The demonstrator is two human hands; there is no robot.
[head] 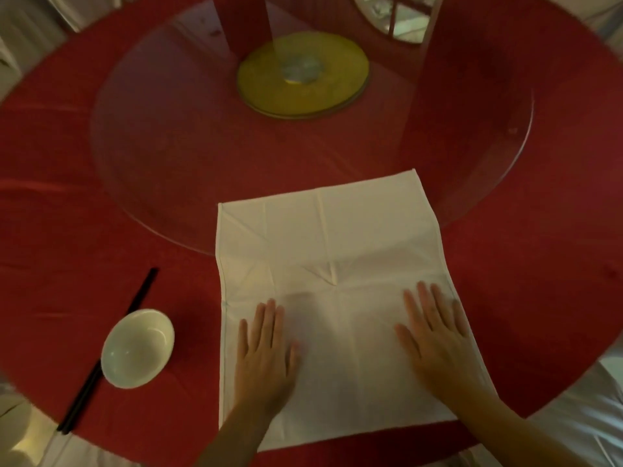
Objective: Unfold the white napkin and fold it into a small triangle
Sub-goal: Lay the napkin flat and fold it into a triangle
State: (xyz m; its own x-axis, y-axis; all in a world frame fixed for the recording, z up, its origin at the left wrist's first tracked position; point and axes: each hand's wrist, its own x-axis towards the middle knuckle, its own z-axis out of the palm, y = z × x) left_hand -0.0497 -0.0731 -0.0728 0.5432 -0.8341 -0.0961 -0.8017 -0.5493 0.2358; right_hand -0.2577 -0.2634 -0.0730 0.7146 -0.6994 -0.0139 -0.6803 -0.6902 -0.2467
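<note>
The creased white cloth napkin [332, 264] lies spread open on the red round tabletop [67, 214] — its far edge over the clear glass turntable [161, 129]. The left hand [266, 352] and right hand [438, 335] press flat on it, fingers extended, gripping nothing. A white ceramic bowl [137, 348] sits left, touching black chopsticks [108, 348].

Lighting: dim, warm, yellowish cast. Glare: pale reflections on the glass turntable [161, 136]. Focus: soft throughout, edges smeared. Distortion: wide-angle bowing of the bench [67, 214] rim. Shadows: faint.
</note>
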